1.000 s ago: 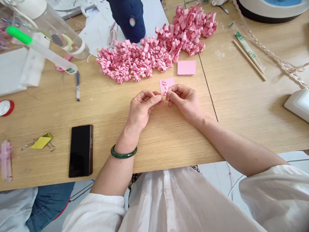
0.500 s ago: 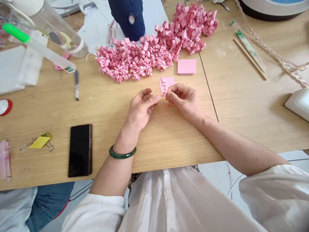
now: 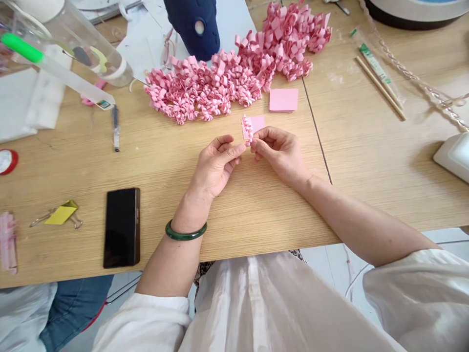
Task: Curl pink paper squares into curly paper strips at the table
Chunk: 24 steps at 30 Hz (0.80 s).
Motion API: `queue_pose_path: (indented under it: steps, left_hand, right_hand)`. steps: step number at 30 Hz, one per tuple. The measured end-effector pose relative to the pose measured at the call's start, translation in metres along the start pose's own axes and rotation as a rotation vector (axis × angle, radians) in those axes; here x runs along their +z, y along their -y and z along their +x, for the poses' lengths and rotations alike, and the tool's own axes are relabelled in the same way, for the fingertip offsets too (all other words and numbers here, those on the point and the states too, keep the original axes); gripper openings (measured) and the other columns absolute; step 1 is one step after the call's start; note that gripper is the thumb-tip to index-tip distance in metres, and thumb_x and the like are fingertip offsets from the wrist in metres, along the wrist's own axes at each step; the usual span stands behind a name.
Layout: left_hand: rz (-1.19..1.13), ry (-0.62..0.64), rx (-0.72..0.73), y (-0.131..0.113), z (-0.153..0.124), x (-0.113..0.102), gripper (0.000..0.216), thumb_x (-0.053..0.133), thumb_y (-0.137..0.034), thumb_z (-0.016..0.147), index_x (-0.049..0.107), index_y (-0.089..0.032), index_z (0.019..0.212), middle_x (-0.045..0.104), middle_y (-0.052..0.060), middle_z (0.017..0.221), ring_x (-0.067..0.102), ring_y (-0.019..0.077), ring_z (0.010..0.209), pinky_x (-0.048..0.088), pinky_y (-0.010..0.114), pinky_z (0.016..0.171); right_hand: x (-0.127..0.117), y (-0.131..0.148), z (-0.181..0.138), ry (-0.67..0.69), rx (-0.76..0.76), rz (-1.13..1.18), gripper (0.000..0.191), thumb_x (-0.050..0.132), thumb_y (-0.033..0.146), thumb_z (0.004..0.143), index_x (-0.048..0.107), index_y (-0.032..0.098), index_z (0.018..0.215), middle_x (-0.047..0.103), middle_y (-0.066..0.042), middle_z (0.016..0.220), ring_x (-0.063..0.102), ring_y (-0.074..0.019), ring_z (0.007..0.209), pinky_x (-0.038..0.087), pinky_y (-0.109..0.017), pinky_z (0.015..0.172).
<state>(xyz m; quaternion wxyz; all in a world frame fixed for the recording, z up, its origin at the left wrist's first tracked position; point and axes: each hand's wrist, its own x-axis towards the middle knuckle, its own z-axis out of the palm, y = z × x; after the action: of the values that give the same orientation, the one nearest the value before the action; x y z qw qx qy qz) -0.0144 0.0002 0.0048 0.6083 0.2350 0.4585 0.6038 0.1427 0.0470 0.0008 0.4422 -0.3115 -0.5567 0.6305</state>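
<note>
Between my fingertips is a small strip of curled pink paper (image 3: 248,129), its loops standing up in a row. My left hand (image 3: 217,161) pinches its lower left end with thumb and forefinger. From the other side my right hand (image 3: 277,150) pinches the same strip with its thumb and fingers. Just behind the strip lies a pink paper piece (image 3: 258,122) on the table. A stack of pink paper rectangles (image 3: 283,100) sits a little further back. Beyond my hands stretches a long heap of pink curled-paper flowers (image 3: 212,85).
A dark blue cup (image 3: 194,29) stands behind the heap. On the left are a black phone (image 3: 121,228), a yellow binder clip (image 3: 61,214), a pen (image 3: 116,128) and a clear bottle (image 3: 80,41). Wooden sticks (image 3: 381,88) and a twisted cord (image 3: 410,76) lie right. Someone's jeans (image 3: 75,308) show lower left.
My left thumb has edged slightly right, closer to my right fingertips, along the strip. The right hand has barely moved, and both still pinch the curled paper.
</note>
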Motion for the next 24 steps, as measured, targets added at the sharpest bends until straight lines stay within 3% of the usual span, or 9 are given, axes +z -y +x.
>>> queue_pose_path:
  steps: [5,9,14,17,24]
  left_hand:
    - [0.118,0.026,0.052,-0.0008,0.0025,-0.0019,0.033,0.086,-0.035,0.075,0.071,-0.023,0.101,0.071,-0.002,0.081,0.067,0.0081,0.072,0.057,0.020,0.071]
    - [0.234,-0.032,0.214,-0.0003,0.0036,-0.0052,0.029,0.072,-0.048,0.087,0.074,-0.021,0.094,0.073,0.003,0.089,0.072,0.0131,0.082,0.061,0.026,0.077]
    - [0.428,0.085,0.457,-0.0026,0.0018,-0.0075,0.033,0.080,-0.038,0.081,0.075,-0.024,0.111,0.074,0.003,0.096,0.073,0.0160,0.088,0.063,0.034,0.087]
    - [0.559,0.155,0.589,-0.0029,0.0009,-0.0070,0.040,0.085,-0.029,0.076,0.075,-0.025,0.115,0.076,0.002,0.101,0.075,0.0167,0.093,0.063,0.033,0.092]
    - [0.627,0.050,0.676,0.0012,-0.0003,-0.0042,0.021,0.080,-0.029,0.083,0.080,-0.022,0.103,0.080,0.003,0.095,0.077,0.0147,0.081,0.065,0.026,0.080]
  right_hand:
    - [-0.0006,0.0001,0.0011,-0.056,0.003,-0.008,0.037,0.078,0.050,0.082,0.062,0.017,0.079,0.061,0.002,0.070,0.054,-0.0064,0.060,0.054,-0.019,0.056]
    - [-0.0013,0.0004,0.0016,-0.105,-0.006,0.015,0.030,0.078,0.041,0.084,0.062,0.017,0.078,0.060,0.003,0.069,0.053,-0.0054,0.058,0.053,-0.019,0.055]
    - [-0.0006,0.0012,0.0029,-0.141,0.014,0.036,0.022,0.076,0.030,0.086,0.061,0.017,0.076,0.059,0.004,0.067,0.052,-0.0048,0.056,0.053,-0.018,0.054]
    - [-0.0002,0.0014,0.0037,-0.161,0.029,0.046,0.020,0.074,0.027,0.087,0.062,0.017,0.075,0.059,0.004,0.066,0.051,-0.0045,0.055,0.053,-0.018,0.054]
    - [-0.0008,0.0017,0.0038,-0.149,0.035,0.054,0.023,0.077,0.031,0.085,0.062,0.016,0.075,0.059,0.004,0.065,0.052,-0.0046,0.054,0.052,-0.018,0.053]
